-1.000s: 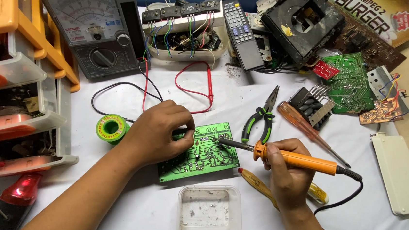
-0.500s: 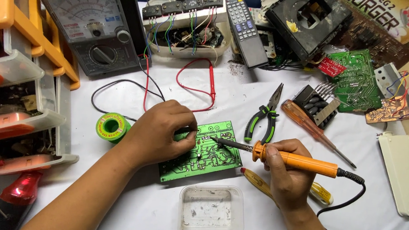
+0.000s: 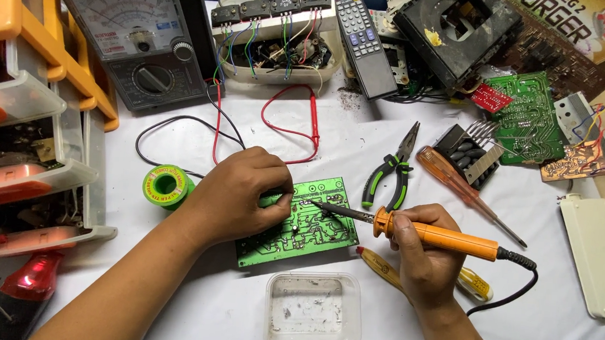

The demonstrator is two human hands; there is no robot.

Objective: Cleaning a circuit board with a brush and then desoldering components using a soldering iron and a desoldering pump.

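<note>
A green circuit board lies flat on the white table, in front of me. My left hand rests on the board's left part, fingers curled and pinching something small at its top edge; what it pinches is hidden. My right hand grips an orange soldering iron like a pen. The iron's dark tip points left and touches the board near my left fingertips. Its black cord trails off to the right.
A green solder spool sits left of my hand. Green-handled pliers, an orange screwdriver, a clear plastic tub, an analog multimeter with red leads, a remote control, spare boards and stacked part drawers surround the work.
Both hands and the iron have stayed on the board. Only the view has shifted slightly.
</note>
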